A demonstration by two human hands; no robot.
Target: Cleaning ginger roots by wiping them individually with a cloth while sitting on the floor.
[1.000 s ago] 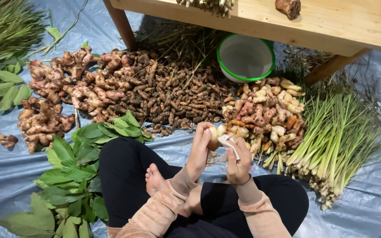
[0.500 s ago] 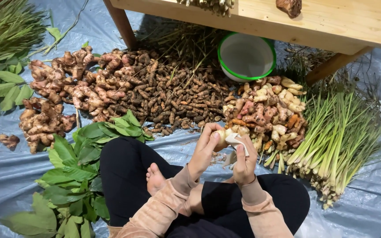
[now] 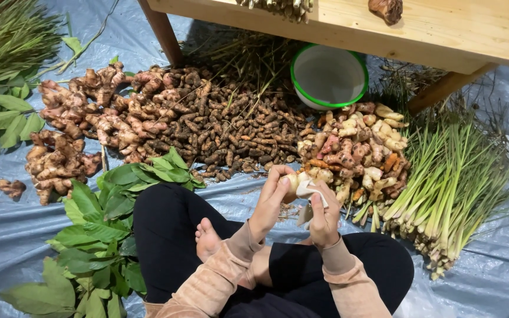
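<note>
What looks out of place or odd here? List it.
Little stands out. One small root piece lies alone on the tarp, apart from the ginger pile. The left hand holds a pale root while the right hand presses a white cloth to it.

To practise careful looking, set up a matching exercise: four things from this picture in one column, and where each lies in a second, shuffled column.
Things:
1. bowl
2. lemongrass
3. leaves
4. cloth

Places:
A. between the hands
B. under the table
C. beside the left knee
D. far right on the sheet

Pairs: 1-B, 2-D, 3-C, 4-A
</note>
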